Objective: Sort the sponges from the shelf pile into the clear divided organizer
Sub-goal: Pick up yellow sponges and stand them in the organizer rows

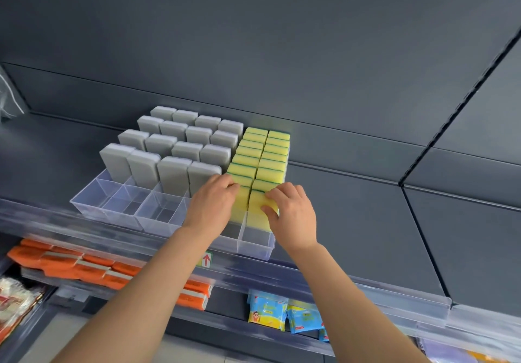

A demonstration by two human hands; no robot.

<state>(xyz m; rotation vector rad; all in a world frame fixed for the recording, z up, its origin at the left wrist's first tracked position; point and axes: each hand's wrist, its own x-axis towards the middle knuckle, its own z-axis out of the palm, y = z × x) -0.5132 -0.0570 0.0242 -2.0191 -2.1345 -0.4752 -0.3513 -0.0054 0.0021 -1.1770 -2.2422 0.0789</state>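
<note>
A clear divided organizer stands on the dark shelf. Several grey sponges stand upright in its left and middle compartments. Yellow sponges with green backing fill two columns on the right. My left hand rests with its fingertips on the top of the front yellow sponge in the left yellow column. My right hand grips the front yellow sponge of the right column, thumb on its face. Several front compartments on the left hold nothing.
The shelf has a clear plastic front rail with a red arrow label. Below lie orange packs and blue wipe packets. The dark shelf surface extends to the right of the organizer.
</note>
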